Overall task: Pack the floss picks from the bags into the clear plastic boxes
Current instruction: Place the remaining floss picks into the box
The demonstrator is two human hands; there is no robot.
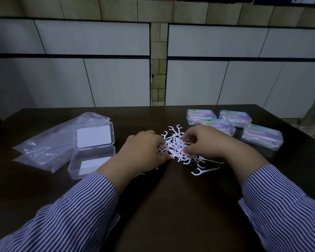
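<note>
Looking dark and matt, faintly sheened: the bench (171, 206). Showing as thin white plastic: the floss picks (178, 148). Gleaming clear and smooth, glossy plastic: the open box (93, 151) and four filled boxes (261, 138). Crinkling, shiny transparent film: the bags (49, 142). Appearing as soft striped woven cloth: the sleeves (65, 215). Reading as smooth pale tiles: the wall (91, 39).

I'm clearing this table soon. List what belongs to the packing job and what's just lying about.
Job:
- floss picks, gathered by left hand and right hand
- open box
- filled boxes

Lying about:
- empty bags

Everything sits on the table.
</note>
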